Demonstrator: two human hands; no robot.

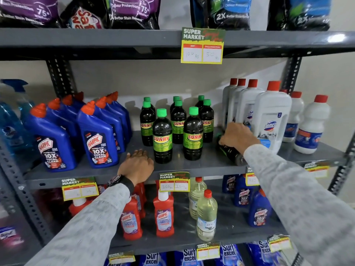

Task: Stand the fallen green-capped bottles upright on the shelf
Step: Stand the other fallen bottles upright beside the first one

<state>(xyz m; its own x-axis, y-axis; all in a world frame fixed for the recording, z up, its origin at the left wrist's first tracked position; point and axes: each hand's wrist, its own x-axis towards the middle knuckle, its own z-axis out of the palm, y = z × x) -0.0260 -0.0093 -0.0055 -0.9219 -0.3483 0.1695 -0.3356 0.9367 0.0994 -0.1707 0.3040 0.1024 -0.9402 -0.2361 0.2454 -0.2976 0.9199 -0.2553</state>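
While the left hand (138, 162) rests flat and open on the shelf (192, 166) (near edge), the right hand (237, 135) grips a fallen bottle (231, 152).

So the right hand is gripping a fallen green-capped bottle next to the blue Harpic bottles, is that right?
Not quite. In the head view the right hand grips the fallen green-capped bottle next to the white Domex bottles, not the blue Harpic ones.
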